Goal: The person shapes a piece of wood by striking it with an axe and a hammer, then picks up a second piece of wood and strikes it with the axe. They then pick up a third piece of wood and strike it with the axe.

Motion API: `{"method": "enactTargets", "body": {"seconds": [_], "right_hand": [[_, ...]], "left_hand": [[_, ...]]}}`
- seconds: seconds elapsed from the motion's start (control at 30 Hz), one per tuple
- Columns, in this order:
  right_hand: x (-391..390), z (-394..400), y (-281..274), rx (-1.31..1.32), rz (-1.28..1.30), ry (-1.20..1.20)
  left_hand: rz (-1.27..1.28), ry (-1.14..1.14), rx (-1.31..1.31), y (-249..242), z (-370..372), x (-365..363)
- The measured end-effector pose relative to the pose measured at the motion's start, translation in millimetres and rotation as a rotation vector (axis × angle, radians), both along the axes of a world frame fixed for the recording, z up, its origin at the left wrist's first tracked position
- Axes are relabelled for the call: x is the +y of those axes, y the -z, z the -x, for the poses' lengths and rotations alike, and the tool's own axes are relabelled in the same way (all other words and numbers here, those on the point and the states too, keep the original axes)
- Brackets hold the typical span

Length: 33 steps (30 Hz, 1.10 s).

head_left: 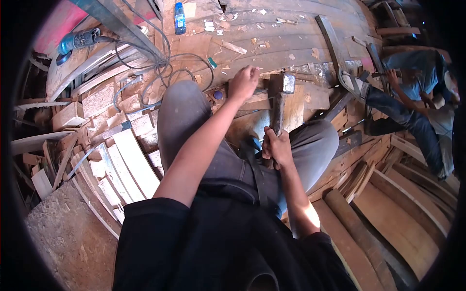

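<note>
In the head view my right hand [276,147] is wrapped round the handle of a hammer [279,110]. Its heavy, blocky metal head points away from me, above the wooden planks between my knees. My left hand [244,83] is closed just left of the hammer head, past my left knee. Whatever its fingers may pinch is too small or hidden to make out. A small dark blue round object [218,95] lies beside my left wrist. Under the hammer is a pale board [293,109], partly hidden by the hammer.
A blue power tool [78,41] with a tangled cable [167,63] lies at upper left. A bottle [180,19] and wood chips lie on the planks. Stacked wood strips [131,160] are on the left, curved timbers [398,208] at lower right. Another person [412,104] sits at right.
</note>
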State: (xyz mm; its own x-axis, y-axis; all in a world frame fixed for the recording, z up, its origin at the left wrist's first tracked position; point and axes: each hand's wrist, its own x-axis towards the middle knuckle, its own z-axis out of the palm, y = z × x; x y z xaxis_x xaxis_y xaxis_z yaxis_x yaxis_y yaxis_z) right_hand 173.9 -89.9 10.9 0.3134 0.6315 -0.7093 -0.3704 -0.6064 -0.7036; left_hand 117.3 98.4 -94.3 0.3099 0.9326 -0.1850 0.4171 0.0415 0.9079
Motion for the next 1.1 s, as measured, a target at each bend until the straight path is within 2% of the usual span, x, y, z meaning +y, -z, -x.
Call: {"method": "enactTargets", "body": {"seconds": [0.17, 0.3, 0.37, 0.4, 0.43, 0.47, 0.53, 0.57, 0.63, 0.7, 0.77, 0.83, 0.9, 1.1], "right_hand": [[0, -2, 0, 0.014, -0.016, -0.005], [1, -7, 3, -0.055, -0.110, 0.008], [4, -14, -11, -0.242, -0.193, -0.007], [5, -27, -15, -0.534, -0.278, -0.091], [12, -26, -41, -0.464, -0.314, 0.010], [19, -27, -70, -0.493, -0.457, 0.013], [33, -27, -110, -0.375, -0.760, 0.120], [41, -29, -127, -0.405, -0.949, 0.043], [55, -24, -146, -0.377, -1.207, -0.013], [56, -13, -130, -0.312, -1.246, -0.006], [44, -3, -74, -0.353, -1.035, 0.092], [26, 18, -16, -0.751, -0.509, 0.056], [20, 14, 11, -0.248, -0.081, -0.038], [14, 1, 9, 0.032, -0.101, 0.019]], "left_hand": [[-0.122, -0.053, 0.223, -13, -8, -8], [-0.167, -0.114, -0.050, 12, -10, -2], [-0.109, -0.111, -0.222, 24, -13, 0], [-0.123, -0.132, -0.274, 27, -15, -1], [-0.136, -0.156, -0.323, 30, -16, -3], [-0.147, -0.176, -0.368, 32, -16, -5], [-0.169, -0.194, -0.374, 33, -17, -7], [-0.183, -0.203, -0.378, 33, -19, -6], [-0.155, -0.215, -0.387, 32, -19, -7], [-0.144, -0.221, -0.359, 33, -16, -8], [-0.154, -0.228, -0.301, 35, -15, -8], [-0.167, -0.269, -0.323, 25, -7, -9], [-0.176, -0.290, -0.330, 22, -7, -7], [-0.168, -0.277, -0.313, 19, -11, -10]]}}
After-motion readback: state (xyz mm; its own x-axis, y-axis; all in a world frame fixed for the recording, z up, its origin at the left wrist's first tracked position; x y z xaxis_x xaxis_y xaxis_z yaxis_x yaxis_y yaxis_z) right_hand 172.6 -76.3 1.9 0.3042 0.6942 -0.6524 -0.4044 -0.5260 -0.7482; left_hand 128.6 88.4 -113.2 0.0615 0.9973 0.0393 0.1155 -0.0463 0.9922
